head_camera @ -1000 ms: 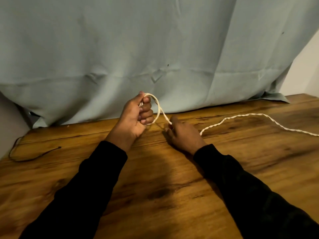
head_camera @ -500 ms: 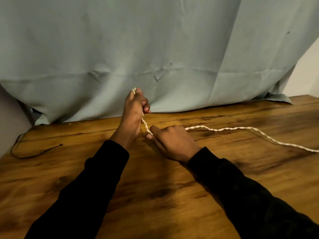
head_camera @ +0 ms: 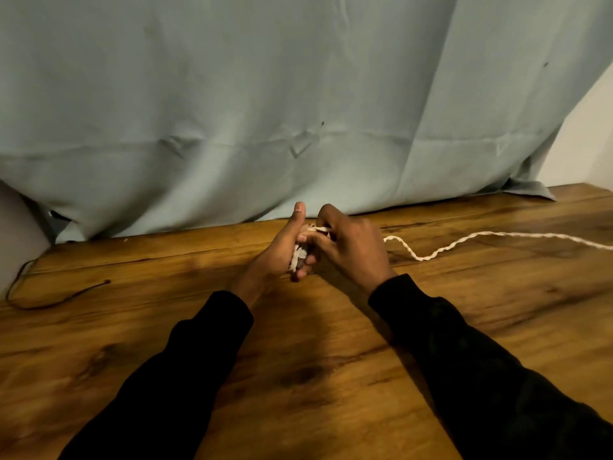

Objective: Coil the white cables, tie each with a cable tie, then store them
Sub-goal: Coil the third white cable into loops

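A twisted white cable (head_camera: 464, 241) trails across the wooden table (head_camera: 298, 376) from the right edge to my hands near the table's back. My left hand (head_camera: 278, 250) stands on edge with the thumb up, and a small bundle of white cable loops sits between its fingers and palm. My right hand (head_camera: 351, 247) is pressed against it from the right and pinches a strand of the cable over the left fingers. Most of the bundle is hidden by both hands.
A thin dark cord (head_camera: 49, 293) lies looped at the table's left edge. A grey-green cloth (head_camera: 265, 111) hangs behind the table and touches its back edge. A pale wall (head_camera: 583, 134) shows at the far right.
My right hand has risen from the table and carried the cable up over my left fingers. The free cable on the right has been drawn in and now lies in a wave.
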